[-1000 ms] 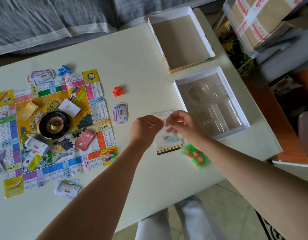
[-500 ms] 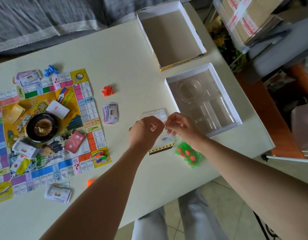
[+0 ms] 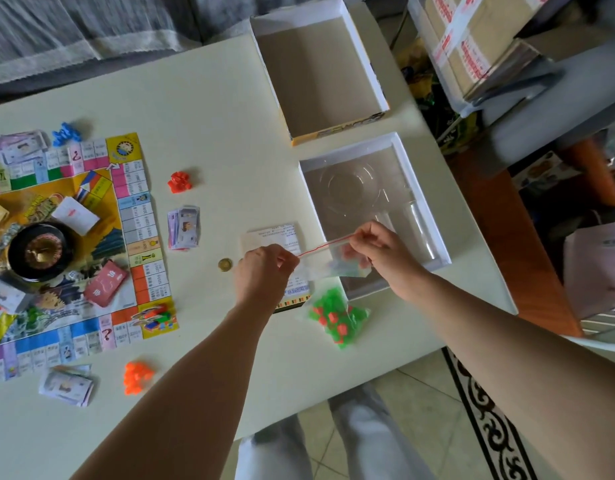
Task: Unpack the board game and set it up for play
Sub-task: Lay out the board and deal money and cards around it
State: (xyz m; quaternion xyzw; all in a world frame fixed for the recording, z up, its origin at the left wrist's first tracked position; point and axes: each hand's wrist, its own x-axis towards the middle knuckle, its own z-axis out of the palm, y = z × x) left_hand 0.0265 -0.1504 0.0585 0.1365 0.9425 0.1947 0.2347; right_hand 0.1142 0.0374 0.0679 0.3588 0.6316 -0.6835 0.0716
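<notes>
table: game board lies open at left | middle of frame: my left hand and right hand each pinch the top of a zip bag | risk: if I pull hard, it may rip and bits could fly off the table

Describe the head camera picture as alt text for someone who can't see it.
A person's left hand and right hand pinch the red-striped top of a small clear bag over a pale table. A colourful game board with a roulette wheel lies to the left; a bag of green and red pieces lies nearby.
</notes>
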